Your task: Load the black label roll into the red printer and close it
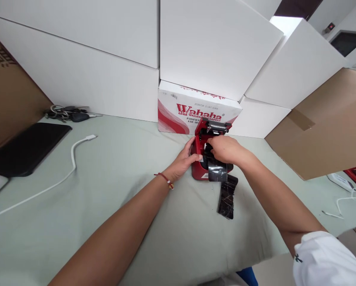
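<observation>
A red box-shaped device (198,172), which looks like a small label printer, stands on the cloth-covered table with its lid (215,126) raised. My left hand (186,159) grips its left side, thumb over the near rim and fingers along the outer wall. Inside the compartment, my right hand (225,149) has its fingers curled round a black roll (208,147) with a pale core end. A glossy dark strip (217,171) hangs over the device's front. Just in front lies a crumpled black strip (228,197). My right hand's fingertips are partly hidden.
Behind the device stands a Wahaha carton (178,107) against stacked white boxes (219,43). Cardboard boxes (323,119) flank the table. At left lie keys (73,114), a black flat object (31,147) and a white cable (73,159); another cable (339,208) is at right.
</observation>
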The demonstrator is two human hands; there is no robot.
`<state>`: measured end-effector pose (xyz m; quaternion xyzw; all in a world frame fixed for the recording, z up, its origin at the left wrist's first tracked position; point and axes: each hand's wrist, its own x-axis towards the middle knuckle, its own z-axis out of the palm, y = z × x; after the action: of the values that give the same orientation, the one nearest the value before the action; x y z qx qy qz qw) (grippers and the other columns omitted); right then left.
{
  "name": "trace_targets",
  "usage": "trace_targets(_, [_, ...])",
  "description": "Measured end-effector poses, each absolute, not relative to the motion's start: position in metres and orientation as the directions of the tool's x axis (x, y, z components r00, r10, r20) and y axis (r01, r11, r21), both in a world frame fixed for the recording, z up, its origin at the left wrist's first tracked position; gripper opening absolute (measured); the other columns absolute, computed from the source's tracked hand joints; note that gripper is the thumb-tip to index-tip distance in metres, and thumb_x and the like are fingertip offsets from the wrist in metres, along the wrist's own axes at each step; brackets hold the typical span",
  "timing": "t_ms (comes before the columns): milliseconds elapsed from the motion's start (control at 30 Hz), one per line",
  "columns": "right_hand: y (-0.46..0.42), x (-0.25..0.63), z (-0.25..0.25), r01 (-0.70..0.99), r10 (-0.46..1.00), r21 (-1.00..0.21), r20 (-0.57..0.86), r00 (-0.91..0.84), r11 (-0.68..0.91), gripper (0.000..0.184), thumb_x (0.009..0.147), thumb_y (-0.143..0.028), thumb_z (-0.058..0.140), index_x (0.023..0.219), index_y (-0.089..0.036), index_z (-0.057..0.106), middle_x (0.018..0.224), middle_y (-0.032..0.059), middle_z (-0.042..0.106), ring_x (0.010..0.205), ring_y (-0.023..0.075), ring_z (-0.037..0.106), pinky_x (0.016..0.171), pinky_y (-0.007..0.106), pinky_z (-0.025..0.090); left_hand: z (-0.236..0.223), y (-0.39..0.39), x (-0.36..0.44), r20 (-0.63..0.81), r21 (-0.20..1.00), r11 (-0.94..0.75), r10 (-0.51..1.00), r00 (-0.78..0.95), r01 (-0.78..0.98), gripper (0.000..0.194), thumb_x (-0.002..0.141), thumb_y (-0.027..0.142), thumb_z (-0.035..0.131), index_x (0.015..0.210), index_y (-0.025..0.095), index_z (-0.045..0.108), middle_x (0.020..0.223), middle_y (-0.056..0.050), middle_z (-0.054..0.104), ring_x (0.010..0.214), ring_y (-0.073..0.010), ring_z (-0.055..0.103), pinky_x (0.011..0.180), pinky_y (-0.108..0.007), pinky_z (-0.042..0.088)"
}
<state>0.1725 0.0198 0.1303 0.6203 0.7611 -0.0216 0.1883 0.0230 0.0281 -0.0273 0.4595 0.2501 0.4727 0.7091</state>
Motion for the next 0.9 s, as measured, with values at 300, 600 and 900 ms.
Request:
trace_targets(300, [0.048,0.172,0.110,0.967,0.933,0.061,-0.283,-0.222,0.249,0.039,0.099,-0.010,0.068,0.138,-0.012,0.075,0.135,0.0213,0.082,0.123,0.0317,0.079,0.096,0.033,0.058,-0.030,0.032,0.025,0.065,0.894,0.131,0.908,0.414,-0.429,0.118,0.073,0.036,0.083,0.179,0.022,0.032,0.175,-0.014,0.054,0.165,-0.0404,0.046,0.141,-0.056,0.029])
trace_targets(600, [-0.046,0.227,0.079,0.833,0.852,-0.308,0.417,-0.316,0.459,0.030,0.113,-0.032,0.054,0.131,-0.026,0.078,0.129,0.0126,0.084,0.115,0.0305,0.078,0.103,0.050,0.061,-0.030,0.029,0.023,0.100,0.885,0.122,0.893,0.439,-0.450,0.114,0.081,0.042,0.086,0.179,0.025,0.031,0.176,-0.012,0.054,0.170,-0.0405,0.040,0.143,-0.059,0.027])
trace_targets(900, [-0.089,0.238,0.001,0.763,0.572,-0.052,0.696,-0.435,0.644,0.071,0.102,-0.004,0.062,0.170,-0.022,0.052,0.145,0.0162,0.079,0.129,0.0310,0.072,0.112,0.054,0.062,-0.031,0.027,0.017,0.114,0.925,0.049,0.910,0.398,-0.377,0.107,0.083,0.045,0.084,0.175,0.025,0.035,0.186,-0.014,0.039,0.175,-0.0393,0.033,0.145,-0.057,0.026])
